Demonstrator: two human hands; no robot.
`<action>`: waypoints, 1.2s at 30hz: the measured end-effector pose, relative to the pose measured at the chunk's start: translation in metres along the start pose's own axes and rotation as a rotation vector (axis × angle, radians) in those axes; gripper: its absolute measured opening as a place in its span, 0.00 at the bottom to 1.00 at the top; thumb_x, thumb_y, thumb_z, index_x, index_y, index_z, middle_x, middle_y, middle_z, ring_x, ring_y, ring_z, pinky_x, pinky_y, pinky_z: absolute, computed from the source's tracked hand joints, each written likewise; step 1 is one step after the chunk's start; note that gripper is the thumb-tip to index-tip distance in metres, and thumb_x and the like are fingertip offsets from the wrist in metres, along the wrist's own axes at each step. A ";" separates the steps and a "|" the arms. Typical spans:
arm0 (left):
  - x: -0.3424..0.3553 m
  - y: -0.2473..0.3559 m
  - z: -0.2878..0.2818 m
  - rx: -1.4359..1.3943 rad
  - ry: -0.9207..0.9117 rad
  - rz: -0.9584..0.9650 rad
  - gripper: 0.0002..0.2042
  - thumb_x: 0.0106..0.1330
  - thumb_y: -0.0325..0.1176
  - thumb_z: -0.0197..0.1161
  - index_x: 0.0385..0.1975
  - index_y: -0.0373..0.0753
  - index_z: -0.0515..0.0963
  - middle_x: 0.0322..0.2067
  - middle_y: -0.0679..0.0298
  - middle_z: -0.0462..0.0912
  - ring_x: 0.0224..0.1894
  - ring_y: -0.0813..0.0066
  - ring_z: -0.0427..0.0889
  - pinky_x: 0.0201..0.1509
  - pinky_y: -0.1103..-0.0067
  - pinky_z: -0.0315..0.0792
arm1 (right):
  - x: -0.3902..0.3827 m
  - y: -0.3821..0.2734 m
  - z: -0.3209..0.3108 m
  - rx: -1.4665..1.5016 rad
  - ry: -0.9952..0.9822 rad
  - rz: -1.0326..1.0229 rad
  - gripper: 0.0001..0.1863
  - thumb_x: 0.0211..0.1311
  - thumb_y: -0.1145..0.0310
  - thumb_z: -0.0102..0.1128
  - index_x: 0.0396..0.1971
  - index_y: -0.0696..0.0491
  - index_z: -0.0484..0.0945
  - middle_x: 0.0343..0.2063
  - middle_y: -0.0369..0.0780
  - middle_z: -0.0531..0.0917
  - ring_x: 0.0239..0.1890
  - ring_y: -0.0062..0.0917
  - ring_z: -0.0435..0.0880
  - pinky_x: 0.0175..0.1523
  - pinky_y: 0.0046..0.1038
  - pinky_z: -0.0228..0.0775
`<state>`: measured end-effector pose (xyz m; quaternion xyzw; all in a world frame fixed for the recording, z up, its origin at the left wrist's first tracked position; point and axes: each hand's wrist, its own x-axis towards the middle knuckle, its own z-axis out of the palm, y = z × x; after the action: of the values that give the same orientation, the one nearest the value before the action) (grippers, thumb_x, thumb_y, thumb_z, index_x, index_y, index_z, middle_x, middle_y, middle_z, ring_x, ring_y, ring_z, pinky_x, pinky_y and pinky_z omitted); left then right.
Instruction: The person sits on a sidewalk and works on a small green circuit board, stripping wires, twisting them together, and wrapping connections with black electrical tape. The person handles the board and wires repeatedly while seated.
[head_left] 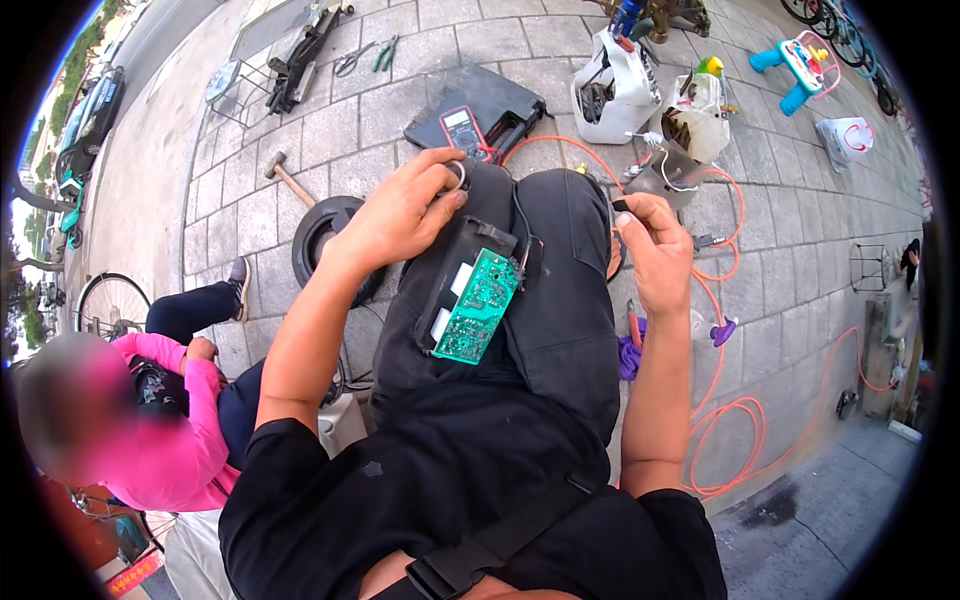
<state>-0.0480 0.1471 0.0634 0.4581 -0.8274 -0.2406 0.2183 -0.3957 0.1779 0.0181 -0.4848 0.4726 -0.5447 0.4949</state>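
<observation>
The green circuit board (478, 308) lies on the person's lap, mostly over the left thigh, against a long black housing (447, 275). A dark wire (519, 212) runs near its upper end, between the legs. The left hand (410, 208) is at the left knee, its fingers curled beside a pale ring-shaped thing (462, 172); I cannot tell whether they are clamped on it. The right hand (655, 245) is out beside the right knee, thumb and forefinger pinched on a small black piece (620, 206).

On the paving beyond the knees lies a black toolbox (490, 92), with a red meter (460, 122) on it. To the right stand two cut-open white jugs (618, 118), and an orange hose (763, 430) loops down that side. To the left are a black tire (312, 228), a hammer (293, 185) and a seated person in pink (205, 430). Green-handled pliers (386, 53) lie farther off.
</observation>
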 end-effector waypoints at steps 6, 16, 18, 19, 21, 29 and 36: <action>-0.003 0.006 0.012 -0.080 0.002 -0.156 0.14 0.72 0.30 0.67 0.54 0.36 0.75 0.66 0.48 0.80 0.69 0.46 0.78 0.71 0.63 0.71 | -0.018 -0.017 0.003 0.003 -0.016 0.036 0.12 0.75 0.79 0.62 0.54 0.63 0.85 0.43 0.30 0.82 0.43 0.11 0.79 0.50 0.16 0.72; -0.016 0.065 0.031 0.039 0.355 -0.037 0.10 0.62 0.31 0.77 0.41 0.39 0.86 0.40 0.60 0.87 0.44 0.61 0.86 0.49 0.70 0.76 | -0.026 -0.018 0.019 -0.030 -0.132 0.210 0.13 0.75 0.76 0.63 0.56 0.62 0.84 0.42 0.34 0.87 0.42 0.12 0.82 0.48 0.18 0.75; -0.016 0.088 0.043 0.189 0.269 -0.063 0.13 0.56 0.39 0.82 0.34 0.42 0.85 0.37 0.61 0.84 0.41 0.58 0.82 0.47 0.66 0.73 | -0.022 -0.018 0.020 -0.046 -0.152 0.232 0.14 0.75 0.75 0.62 0.56 0.62 0.84 0.42 0.34 0.87 0.42 0.12 0.82 0.47 0.19 0.75; -0.015 0.096 0.051 0.239 0.254 -0.079 0.14 0.56 0.41 0.82 0.33 0.43 0.85 0.37 0.62 0.83 0.42 0.58 0.80 0.47 0.65 0.72 | -0.020 -0.018 0.020 -0.051 -0.163 0.244 0.14 0.75 0.75 0.62 0.56 0.62 0.83 0.42 0.34 0.87 0.42 0.12 0.82 0.47 0.19 0.76; -0.014 0.104 0.064 0.300 0.222 -0.116 0.14 0.56 0.42 0.81 0.33 0.43 0.84 0.37 0.63 0.81 0.44 0.58 0.78 0.47 0.65 0.70 | -0.017 -0.021 0.021 -0.066 -0.180 0.268 0.13 0.75 0.75 0.62 0.55 0.63 0.83 0.42 0.34 0.87 0.42 0.12 0.82 0.47 0.19 0.75; -0.018 0.104 0.075 0.349 0.243 -0.181 0.13 0.57 0.33 0.74 0.41 0.42 0.81 0.37 0.64 0.80 0.44 0.59 0.78 0.48 0.65 0.68 | -0.002 -0.023 0.021 0.042 -0.332 0.368 0.14 0.73 0.72 0.64 0.53 0.62 0.83 0.40 0.37 0.87 0.40 0.17 0.86 0.43 0.22 0.80; -0.026 0.096 0.068 0.212 0.313 -0.238 0.13 0.57 0.29 0.73 0.40 0.40 0.78 0.37 0.64 0.82 0.43 0.57 0.78 0.49 0.64 0.69 | 0.002 -0.030 0.037 -0.062 -0.482 0.515 0.14 0.73 0.68 0.66 0.51 0.61 0.83 0.39 0.35 0.88 0.36 0.16 0.88 0.35 0.21 0.79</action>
<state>-0.1375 0.2275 0.0634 0.6045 -0.7443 -0.1024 0.2649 -0.3611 0.1768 0.0511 -0.4792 0.4651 -0.2575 0.6984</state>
